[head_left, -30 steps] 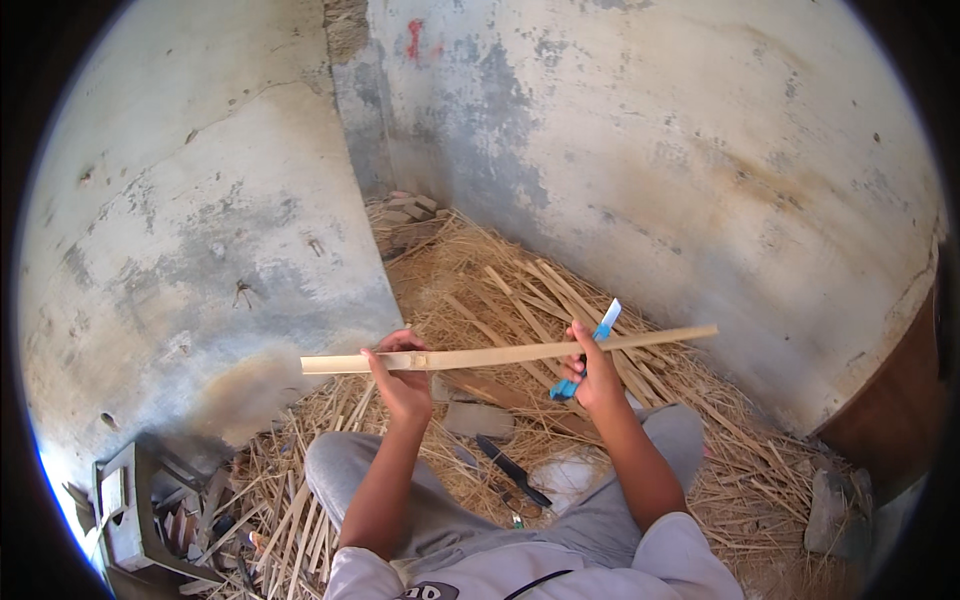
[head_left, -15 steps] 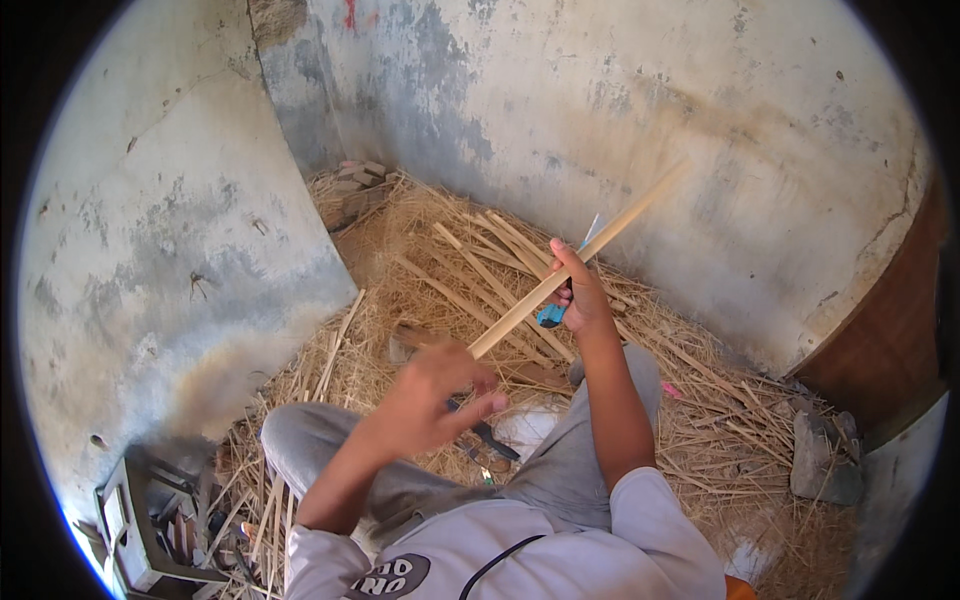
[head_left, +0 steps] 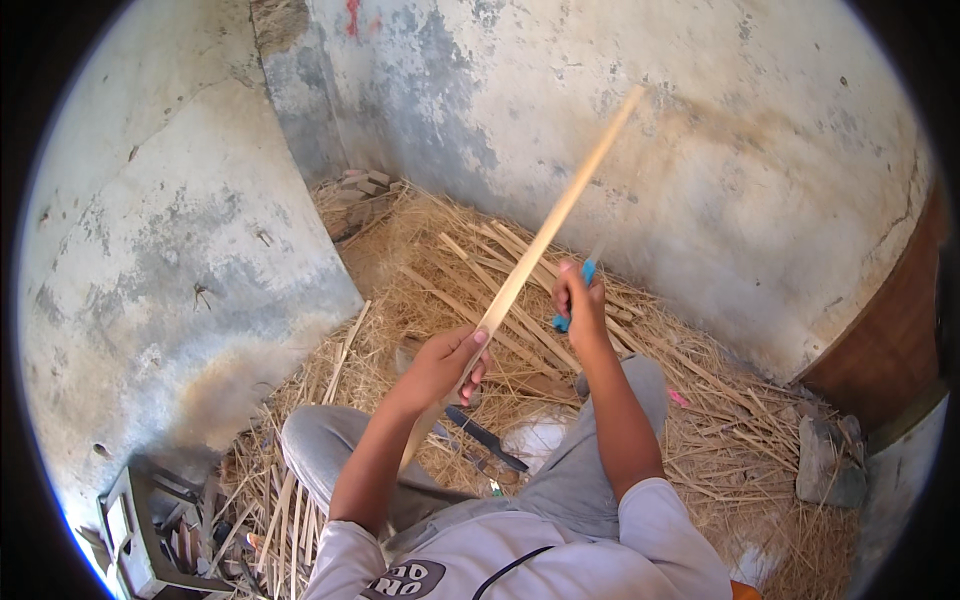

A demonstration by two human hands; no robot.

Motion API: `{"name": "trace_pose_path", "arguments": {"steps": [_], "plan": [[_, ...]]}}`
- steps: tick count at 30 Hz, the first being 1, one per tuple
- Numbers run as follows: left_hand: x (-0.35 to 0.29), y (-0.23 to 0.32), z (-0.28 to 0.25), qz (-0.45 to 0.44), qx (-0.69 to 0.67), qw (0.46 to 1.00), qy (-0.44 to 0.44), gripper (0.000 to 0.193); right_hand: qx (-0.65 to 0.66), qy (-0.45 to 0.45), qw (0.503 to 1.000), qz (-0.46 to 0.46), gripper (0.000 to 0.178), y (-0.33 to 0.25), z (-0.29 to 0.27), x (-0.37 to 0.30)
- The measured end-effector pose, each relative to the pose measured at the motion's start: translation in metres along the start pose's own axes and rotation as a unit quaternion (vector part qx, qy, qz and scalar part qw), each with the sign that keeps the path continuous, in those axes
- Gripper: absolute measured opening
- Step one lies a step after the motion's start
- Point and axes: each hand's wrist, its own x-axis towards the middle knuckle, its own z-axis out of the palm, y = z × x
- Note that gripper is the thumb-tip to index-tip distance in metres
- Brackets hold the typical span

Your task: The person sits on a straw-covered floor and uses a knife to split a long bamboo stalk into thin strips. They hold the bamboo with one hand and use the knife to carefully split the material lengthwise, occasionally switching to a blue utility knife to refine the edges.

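Note:
A long pale wooden strip, likely split bamboo [head_left: 548,235], slants up and away to the right in front of me. My left hand [head_left: 450,365] is closed round its lower part, and the near end runs down past the wrist toward my lap. My right hand [head_left: 582,300] grips a blue-handled cutter knife [head_left: 588,271], its thin blade blurred and pointing up. The knife is beside the strip and apart from it. Most of its handle is hidden by my fingers.
Between my legs lies a dark-bladed knife [head_left: 487,438] near a white bundle [head_left: 535,440]. Loose strips [head_left: 490,270] and shavings cover the floor. A stone block [head_left: 830,462] sits at right, an overturned stool-like frame [head_left: 150,540] at lower left. Walls [head_left: 700,200] close in ahead.
My left hand has closed on the strip's lower part. The strip has left my right hand and tilted more upright, while that hand keeps the cutter knife.

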Motion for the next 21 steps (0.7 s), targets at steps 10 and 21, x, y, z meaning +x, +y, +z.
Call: {"name": "trace_pose_path", "arguments": {"steps": [10,21], "plan": [[-0.018,-0.024,0.017,0.071,0.067,0.987,0.125,0.031,-0.56,-0.029,0.776,-0.29,0.019,-0.008,0.061,-0.038],[-0.043,-0.021,0.01,0.027,-0.123,0.991,0.051,0.032,-0.575,0.003,0.742,-0.344,0.012,0.003,0.073,-0.024]]}}
